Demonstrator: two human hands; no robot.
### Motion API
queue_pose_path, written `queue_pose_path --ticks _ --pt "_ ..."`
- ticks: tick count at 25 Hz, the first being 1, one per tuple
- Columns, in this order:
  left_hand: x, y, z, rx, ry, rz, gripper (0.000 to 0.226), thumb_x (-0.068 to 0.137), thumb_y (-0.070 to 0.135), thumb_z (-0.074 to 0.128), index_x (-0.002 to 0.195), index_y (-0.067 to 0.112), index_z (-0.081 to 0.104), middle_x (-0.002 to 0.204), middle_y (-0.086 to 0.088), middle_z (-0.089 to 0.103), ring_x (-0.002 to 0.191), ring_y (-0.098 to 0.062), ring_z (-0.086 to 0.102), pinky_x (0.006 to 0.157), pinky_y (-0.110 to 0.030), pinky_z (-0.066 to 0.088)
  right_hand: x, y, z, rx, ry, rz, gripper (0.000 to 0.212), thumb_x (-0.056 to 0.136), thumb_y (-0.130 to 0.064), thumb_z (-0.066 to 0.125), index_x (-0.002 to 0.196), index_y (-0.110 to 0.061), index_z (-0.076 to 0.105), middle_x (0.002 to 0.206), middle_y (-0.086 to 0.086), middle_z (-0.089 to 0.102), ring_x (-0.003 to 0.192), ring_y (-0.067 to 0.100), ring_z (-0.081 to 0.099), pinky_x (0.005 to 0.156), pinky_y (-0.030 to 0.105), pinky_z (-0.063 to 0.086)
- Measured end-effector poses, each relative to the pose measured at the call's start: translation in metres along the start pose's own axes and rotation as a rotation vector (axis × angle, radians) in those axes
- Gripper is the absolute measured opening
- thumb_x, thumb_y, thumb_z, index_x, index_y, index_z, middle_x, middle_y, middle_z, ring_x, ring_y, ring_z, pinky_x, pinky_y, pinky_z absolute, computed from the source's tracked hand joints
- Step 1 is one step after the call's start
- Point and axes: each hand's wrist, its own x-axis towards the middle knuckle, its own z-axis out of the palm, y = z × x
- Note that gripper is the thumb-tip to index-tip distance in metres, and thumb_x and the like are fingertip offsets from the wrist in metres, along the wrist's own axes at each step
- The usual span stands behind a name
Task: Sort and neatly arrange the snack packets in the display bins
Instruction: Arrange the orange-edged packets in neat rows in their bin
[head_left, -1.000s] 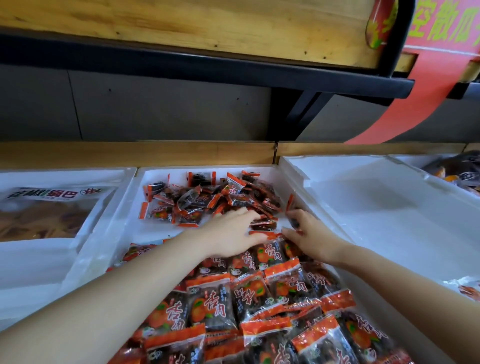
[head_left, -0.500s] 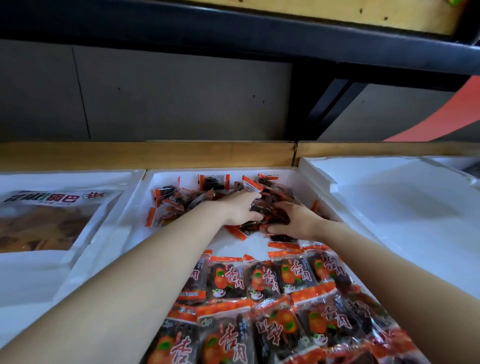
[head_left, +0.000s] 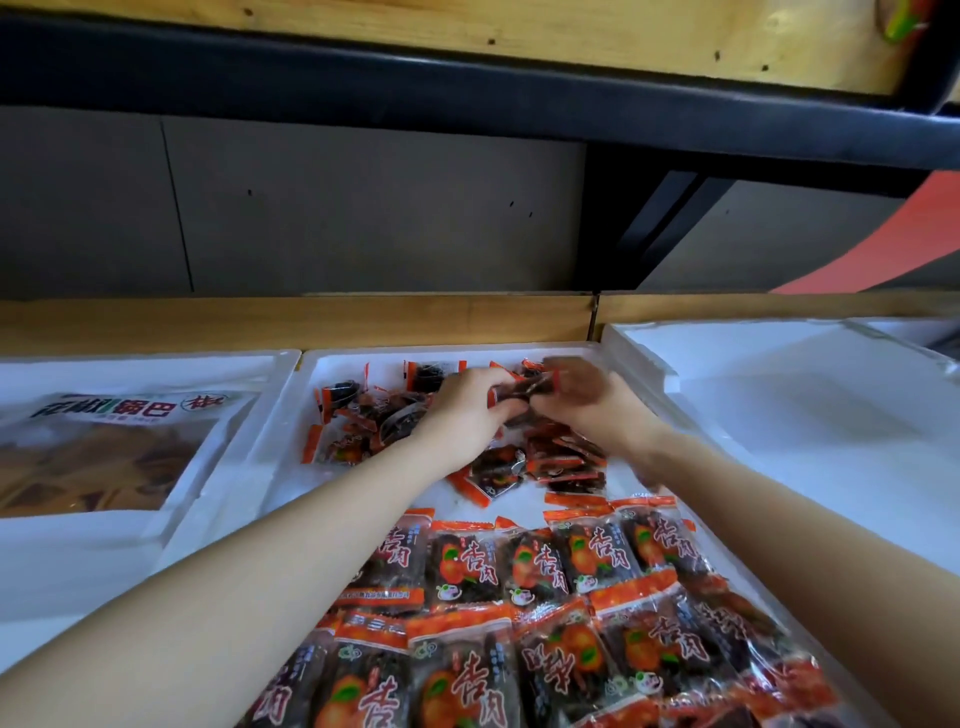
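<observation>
Head view: left hand (head_left: 465, 415) pinches snack packet (head_left: 522, 391) between both hands; judged light, crinkly, slippery film, best taken by orange end seals; right hand (head_left: 597, 410) blurred, grip unclear

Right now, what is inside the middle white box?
In the box, a loose heap of small packets at the back and rows of bigger red packets at the front. The left hand pinches one packet; it, the right hand and both arms hide whatever lies beneath.
</observation>
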Motion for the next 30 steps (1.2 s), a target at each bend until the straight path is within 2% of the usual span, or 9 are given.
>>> queue_pose_path --ticks 2,6,8,11,15,19,22,25,30 --pt "-0.005 0.013 -0.003 -0.234 0.077 -0.003 0.005 0.09 0.018 0.064 0.092 0.021 0.059 0.086 0.005 0.06 0.075 -0.011 0.059 0.059 -0.009 0.043 -0.008 -0.013 -0.004 0.223 0.036 0.056 0.017 0.085 -0.021 0.066 0.102 -0.017 0.064 0.097 0.002 0.07 0.085 0.008 0.067 0.075 0.018 0.052" --pt "-0.013 0.043 0.007 -0.587 -0.036 -0.013 0.011 0.093 0.012 0.058 0.101 0.018 0.053 0.105 -0.005 0.059 0.085 -0.018 0.065 0.066 -0.019 0.055 -0.024 -0.016 -0.027 0.34 0.224 0.073 0.017 0.08 -0.014 0.071 0.094 -0.008 0.063 0.085 0.008 0.068 0.068 0.012 0.067 0.057 0.017 0.055" --pt "-0.007 0.05 0.019 -0.426 -0.121 0.039 0.018 0.096 0.016 0.056 0.114 0.018 0.052 0.112 -0.002 0.057 0.099 -0.019 0.06 0.086 -0.028 0.053 -0.031 -0.006 -0.048 0.236 0.415 0.022 0.013 0.079 -0.012 0.072 0.084 -0.01 0.061 0.075 0.005 0.063 0.061 0.013 0.062 0.05 0.016 0.052" --pt "0.007 0.053 0.04 -0.242 -0.235 0.024 0.041 0.096 0.024 0.055 0.134 0.014 0.044 0.131 -0.003 0.05 0.11 -0.015 0.052 0.094 -0.024 0.041 -0.038 0.017 -0.078 0.23 0.653 0.062 0.018 0.08 -0.012 0.072 0.09 -0.006 0.059 0.077 0.007 0.061 0.07 0.019 0.06 0.062 0.023 0.056" --pt "0.029 0.054 0.075 -0.132 -0.461 -0.083 0.077 0.09 0.035 0.064 0.149 0.01 0.023 0.154 -0.008 0.029 0.137 -0.022 0.035 0.111 -0.031 0.032 -0.036 0.032 -0.095 0.395 0.748 0.147 0.024 0.082 -0.014 0.07 0.1 -0.001 0.06 0.085 0.011 0.062 0.078 0.02 0.062 0.066 0.025 0.055" --pt "0.052 0.062 0.1 -0.093 -0.599 -0.15 0.078 0.082 0.043 0.071 0.141 0.007 0.036 0.144 -0.01 0.045 0.126 -0.024 0.047 0.103 -0.037 0.043 -0.036 0.035 -0.096 0.485 0.737 0.224 0.015 0.083 -0.018 0.071 0.083 -0.008 0.059 0.078 0.007 0.062 0.073 0.016 0.062 0.073 0.026 0.052" --pt "0.054 0.064 0.108 -0.429 -0.607 -0.317 0.068 0.081 0.03 0.075 0.135 0.006 0.042 0.133 -0.013 0.054 0.118 -0.027 0.056 0.088 -0.038 0.056 -0.038 0.036 -0.097 0.567 0.74 0.288 0.021 0.084 -0.02 0.07 0.072 -0.011 0.055 0.074 0.006 0.062 0.069 0.017 0.062 0.075 0.025 0.051" --pt "0.05 0.065 0.114 -0.657 -0.513 -0.432 0.056 0.081 0.026 0.075 0.128 0.006 0.052 0.125 -0.015 0.061 0.112 -0.031 0.06 0.079 -0.04 0.059 -0.038 0.038 -0.093 0.558 0.737 0.326 0.024 0.083 -0.021 0.07 0.069 -0.01 0.054 0.074 0.008 0.063 0.072 0.021 0.064 0.082 0.032 0.053" --pt "0.04 0.086 0.124 -0.69 -0.265 -0.559 0.036 0.08 0.006 0.075 0.114 0.007 0.063 0.108 -0.015 0.068 0.097 -0.029 0.066 0.067 -0.037 0.058 -0.039 0.039 -0.087 0.505 0.719 0.342 0.022 0.082 -0.023 0.071 0.071 -0.011 0.057 0.08 0.013 0.066 0.075 0.026 0.065 0.085 0.04 0.054"
